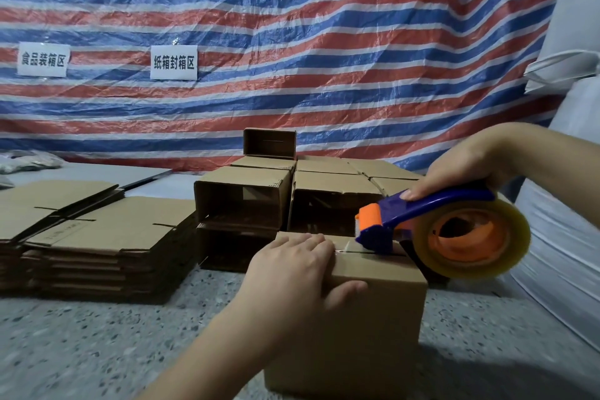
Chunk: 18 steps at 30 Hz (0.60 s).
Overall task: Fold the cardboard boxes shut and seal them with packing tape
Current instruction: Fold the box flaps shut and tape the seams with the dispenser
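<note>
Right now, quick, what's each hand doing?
Left hand: open, pressing flat on the cardboard box.
Right hand: closed round the tape dispenser, holding it on the box top.

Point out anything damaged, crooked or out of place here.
Nothing stands out. The left hand rests on the closed box while the right hand holds the tape dispenser at its top seam. Flat cartons lie stacked beside it.

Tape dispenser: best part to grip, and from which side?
Probably the blue handle of the dispenser, from above, as the right hand does now: it arches clear over the roll, keeping the orange blade end free on the box.
</note>
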Each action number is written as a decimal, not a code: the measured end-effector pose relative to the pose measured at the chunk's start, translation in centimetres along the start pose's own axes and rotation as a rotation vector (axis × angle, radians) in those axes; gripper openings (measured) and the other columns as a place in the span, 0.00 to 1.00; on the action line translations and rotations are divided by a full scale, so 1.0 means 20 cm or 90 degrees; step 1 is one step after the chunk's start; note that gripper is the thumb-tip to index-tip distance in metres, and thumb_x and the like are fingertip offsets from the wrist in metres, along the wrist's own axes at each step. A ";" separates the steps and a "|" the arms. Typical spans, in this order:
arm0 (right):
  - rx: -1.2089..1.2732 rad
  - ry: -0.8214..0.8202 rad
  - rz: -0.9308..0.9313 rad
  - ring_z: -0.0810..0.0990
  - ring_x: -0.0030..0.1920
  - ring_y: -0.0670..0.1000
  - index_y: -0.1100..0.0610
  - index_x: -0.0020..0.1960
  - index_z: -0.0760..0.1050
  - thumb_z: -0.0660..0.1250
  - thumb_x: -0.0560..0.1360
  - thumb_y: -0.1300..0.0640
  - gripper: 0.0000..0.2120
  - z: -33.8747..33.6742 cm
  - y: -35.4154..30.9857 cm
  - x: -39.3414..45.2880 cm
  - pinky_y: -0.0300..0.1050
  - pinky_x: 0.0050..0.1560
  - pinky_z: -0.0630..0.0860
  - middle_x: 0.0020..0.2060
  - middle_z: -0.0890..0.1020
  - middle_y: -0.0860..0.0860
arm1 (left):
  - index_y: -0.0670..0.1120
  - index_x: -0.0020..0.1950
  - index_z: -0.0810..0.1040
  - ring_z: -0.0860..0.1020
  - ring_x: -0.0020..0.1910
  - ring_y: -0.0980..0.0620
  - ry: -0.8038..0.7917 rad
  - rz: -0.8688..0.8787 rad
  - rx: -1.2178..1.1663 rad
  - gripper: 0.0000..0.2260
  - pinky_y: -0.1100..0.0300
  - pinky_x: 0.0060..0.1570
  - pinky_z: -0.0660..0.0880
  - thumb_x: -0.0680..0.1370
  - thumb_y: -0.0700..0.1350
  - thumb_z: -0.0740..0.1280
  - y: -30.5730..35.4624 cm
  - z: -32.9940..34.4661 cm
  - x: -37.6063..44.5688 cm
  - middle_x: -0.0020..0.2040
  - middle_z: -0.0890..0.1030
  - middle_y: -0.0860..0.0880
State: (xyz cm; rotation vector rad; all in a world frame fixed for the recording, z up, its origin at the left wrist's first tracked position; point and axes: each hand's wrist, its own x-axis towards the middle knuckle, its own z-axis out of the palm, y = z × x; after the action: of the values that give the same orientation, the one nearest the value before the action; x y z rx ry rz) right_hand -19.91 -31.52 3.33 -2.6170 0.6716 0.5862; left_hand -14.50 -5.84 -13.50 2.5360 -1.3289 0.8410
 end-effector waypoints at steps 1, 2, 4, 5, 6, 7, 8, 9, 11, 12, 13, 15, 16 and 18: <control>-0.003 0.005 0.010 0.87 0.49 0.55 0.56 0.63 0.78 0.82 0.46 0.29 0.53 -0.02 0.02 -0.02 0.47 0.47 0.82 0.52 0.87 0.57 | 0.54 0.70 0.70 0.68 0.70 0.57 -0.001 -0.003 -0.006 0.38 0.60 0.70 0.60 0.73 0.73 0.42 0.00 0.00 0.00 0.70 0.73 0.56; -0.007 0.008 0.023 0.87 0.49 0.55 0.56 0.63 0.78 0.82 0.46 0.28 0.53 -0.04 0.05 -0.04 0.48 0.48 0.82 0.52 0.87 0.58 | 0.54 0.70 0.70 0.68 0.70 0.57 -0.004 -0.006 -0.010 0.38 0.60 0.71 0.60 0.73 0.73 0.41 0.00 0.00 -0.01 0.70 0.73 0.57; -0.023 0.003 0.043 0.87 0.48 0.55 0.56 0.62 0.80 0.82 0.47 0.27 0.51 -0.06 0.10 -0.07 0.48 0.52 0.81 0.53 0.86 0.58 | 0.55 0.71 0.70 0.67 0.71 0.57 -0.011 -0.007 -0.013 0.38 0.60 0.71 0.59 0.73 0.74 0.41 0.00 -0.01 -0.01 0.71 0.72 0.57; -0.030 -0.001 0.051 0.86 0.48 0.54 0.56 0.61 0.81 0.81 0.47 0.27 0.50 -0.06 0.12 -0.08 0.48 0.53 0.80 0.52 0.86 0.58 | 0.55 0.71 0.69 0.67 0.71 0.57 -0.016 -0.008 -0.016 0.38 0.60 0.71 0.59 0.72 0.74 0.41 0.00 -0.01 -0.01 0.71 0.72 0.57; -0.036 -0.005 0.057 0.86 0.47 0.54 0.56 0.60 0.82 0.81 0.47 0.27 0.49 -0.05 0.14 -0.08 0.48 0.52 0.80 0.52 0.87 0.58 | 0.55 0.71 0.69 0.67 0.70 0.58 -0.021 -0.011 -0.021 0.38 0.60 0.71 0.59 0.72 0.74 0.41 0.00 -0.02 -0.01 0.70 0.72 0.58; -0.041 -0.006 0.062 0.86 0.46 0.53 0.56 0.60 0.82 0.81 0.48 0.27 0.49 -0.03 0.15 -0.08 0.46 0.51 0.80 0.51 0.87 0.57 | 0.56 0.70 0.70 0.68 0.70 0.58 -0.026 -0.016 -0.030 0.37 0.60 0.71 0.60 0.72 0.74 0.41 0.01 -0.02 -0.01 0.70 0.73 0.58; -0.043 -0.002 0.066 0.86 0.46 0.53 0.56 0.60 0.81 0.80 0.50 0.27 0.48 -0.02 0.15 -0.07 0.45 0.49 0.80 0.50 0.87 0.57 | 0.56 0.70 0.70 0.68 0.69 0.58 -0.030 -0.020 -0.040 0.37 0.60 0.70 0.60 0.72 0.74 0.42 0.01 -0.02 -0.01 0.69 0.73 0.58; -0.042 0.003 0.069 0.86 0.46 0.52 0.57 0.60 0.80 0.78 0.53 0.28 0.46 0.00 0.16 -0.07 0.45 0.49 0.81 0.50 0.87 0.56 | 0.56 0.70 0.69 0.68 0.69 0.58 -0.034 -0.026 -0.047 0.36 0.60 0.70 0.60 0.72 0.74 0.43 0.01 -0.02 -0.01 0.69 0.73 0.59; -0.029 0.012 0.071 0.86 0.47 0.53 0.57 0.61 0.79 0.75 0.57 0.30 0.41 0.02 0.17 -0.06 0.45 0.49 0.81 0.50 0.87 0.56 | 0.55 0.76 0.60 0.69 0.69 0.57 -0.060 -0.046 -0.055 0.38 0.60 0.70 0.60 0.72 0.75 0.48 0.01 -0.03 0.01 0.69 0.73 0.58; -0.020 0.015 0.071 0.86 0.47 0.53 0.56 0.62 0.78 0.75 0.59 0.31 0.40 0.03 0.17 -0.06 0.45 0.50 0.81 0.50 0.87 0.56 | 0.54 0.79 0.50 0.69 0.69 0.56 -0.083 -0.054 -0.053 0.42 0.58 0.71 0.61 0.72 0.76 0.50 0.02 -0.04 0.03 0.70 0.73 0.57; -0.013 0.016 0.074 0.86 0.48 0.53 0.56 0.62 0.78 0.74 0.59 0.32 0.40 0.03 0.18 -0.06 0.45 0.50 0.81 0.50 0.87 0.56 | 0.53 0.80 0.42 0.70 0.69 0.54 -0.106 -0.056 -0.040 0.46 0.55 0.72 0.61 0.71 0.77 0.52 0.02 -0.05 0.05 0.70 0.73 0.55; 0.000 0.013 0.079 0.85 0.48 0.53 0.56 0.62 0.78 0.74 0.60 0.33 0.39 0.03 0.20 -0.06 0.46 0.51 0.80 0.51 0.87 0.56 | 0.51 0.80 0.40 0.66 0.73 0.51 -0.128 -0.034 -0.014 0.49 0.51 0.74 0.58 0.69 0.78 0.53 0.06 -0.07 0.10 0.73 0.70 0.52; 0.008 0.007 0.078 0.85 0.49 0.53 0.56 0.63 0.78 0.74 0.60 0.33 0.39 0.03 0.20 -0.05 0.46 0.51 0.80 0.51 0.87 0.56 | 0.50 0.80 0.44 0.62 0.75 0.50 -0.129 -0.011 -0.022 0.49 0.50 0.75 0.54 0.69 0.78 0.54 0.10 -0.07 0.13 0.77 0.65 0.50; 0.020 -0.004 0.075 0.85 0.48 0.53 0.56 0.62 0.78 0.74 0.60 0.33 0.39 0.03 0.20 -0.05 0.46 0.51 0.80 0.51 0.87 0.56 | 0.50 0.80 0.50 0.56 0.78 0.50 -0.130 0.038 -0.076 0.47 0.52 0.74 0.48 0.71 0.76 0.57 0.20 -0.07 0.17 0.79 0.58 0.49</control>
State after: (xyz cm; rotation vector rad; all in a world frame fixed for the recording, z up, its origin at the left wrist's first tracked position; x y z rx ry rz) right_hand -22.98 -34.24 2.21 -2.5589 0.8312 0.6128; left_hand -16.59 -10.11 -10.97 2.5552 -1.4728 0.5058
